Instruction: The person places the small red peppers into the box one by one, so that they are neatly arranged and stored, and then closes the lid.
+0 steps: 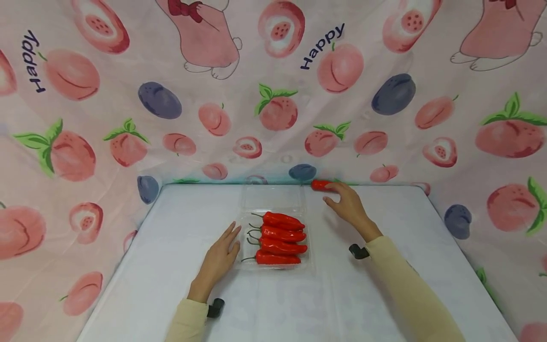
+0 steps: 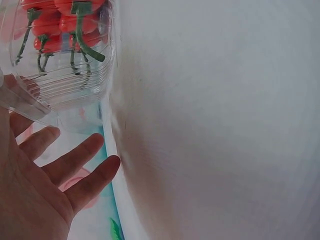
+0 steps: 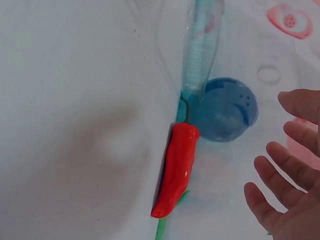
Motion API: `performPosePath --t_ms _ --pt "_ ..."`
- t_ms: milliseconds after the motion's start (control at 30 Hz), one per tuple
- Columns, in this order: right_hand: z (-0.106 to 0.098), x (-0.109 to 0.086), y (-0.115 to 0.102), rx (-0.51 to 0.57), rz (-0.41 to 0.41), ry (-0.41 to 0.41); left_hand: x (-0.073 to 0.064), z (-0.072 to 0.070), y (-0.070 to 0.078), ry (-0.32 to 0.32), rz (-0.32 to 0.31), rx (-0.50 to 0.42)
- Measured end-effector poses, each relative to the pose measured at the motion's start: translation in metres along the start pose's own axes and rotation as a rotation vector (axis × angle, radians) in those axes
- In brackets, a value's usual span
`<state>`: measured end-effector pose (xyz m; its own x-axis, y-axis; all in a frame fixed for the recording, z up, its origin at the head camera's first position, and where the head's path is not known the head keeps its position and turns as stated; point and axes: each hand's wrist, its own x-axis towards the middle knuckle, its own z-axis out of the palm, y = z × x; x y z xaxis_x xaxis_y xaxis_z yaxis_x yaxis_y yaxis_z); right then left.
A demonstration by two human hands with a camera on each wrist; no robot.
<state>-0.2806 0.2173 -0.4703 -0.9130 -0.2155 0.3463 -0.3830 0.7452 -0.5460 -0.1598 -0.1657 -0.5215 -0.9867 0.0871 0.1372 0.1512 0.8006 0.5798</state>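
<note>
The right wrist view shows a lone pepper in full, curved stem included, with the relaxed fingers of the right hand parted and holding nothing; from the head, that hand covers the pepper's end. The left wrist view brings out the ribbed end wall of the box; the left hand, fingers straight and apart, is at the box's left side, and whether it touches is hard to tell. Inside the box, four peppers lie side by side, glossy, red and tapering, with thin green stems. The box is clear plastic, its lid open behind it; the lone pepper lies behind the box to the right, near the lid. Beneath the box is a white table; behind it hangs a pink fruit-print curtain.
</note>
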Motion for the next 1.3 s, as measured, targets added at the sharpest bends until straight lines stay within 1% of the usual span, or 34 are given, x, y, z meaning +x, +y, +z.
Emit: performPosePath --t_ms 200,500,700,933,1133,1300 --pt "0.005 0.009 0.014 -0.014 0.038 -0.021 0.0 0.001 -0.002 0.009 0.015 0.008" --pt "0.014 0.02 0.031 -0.046 0.102 -0.079 -0.001 0.003 -0.003 0.015 0.019 0.004" --pt "0.021 0.03 0.043 -0.048 0.103 -0.067 0.0 0.004 -0.004 0.032 0.027 0.006" --pt "0.034 0.037 0.061 -0.072 0.138 -0.093 -0.003 0.005 -0.003 0.012 0.013 0.018" --pt "0.04 0.044 0.067 -0.108 0.105 -0.08 -0.004 0.004 -0.001 0.011 0.017 0.018" --pt "0.038 0.05 0.062 -0.125 0.103 -0.117 -0.002 0.001 0.0 0.008 0.011 0.021"
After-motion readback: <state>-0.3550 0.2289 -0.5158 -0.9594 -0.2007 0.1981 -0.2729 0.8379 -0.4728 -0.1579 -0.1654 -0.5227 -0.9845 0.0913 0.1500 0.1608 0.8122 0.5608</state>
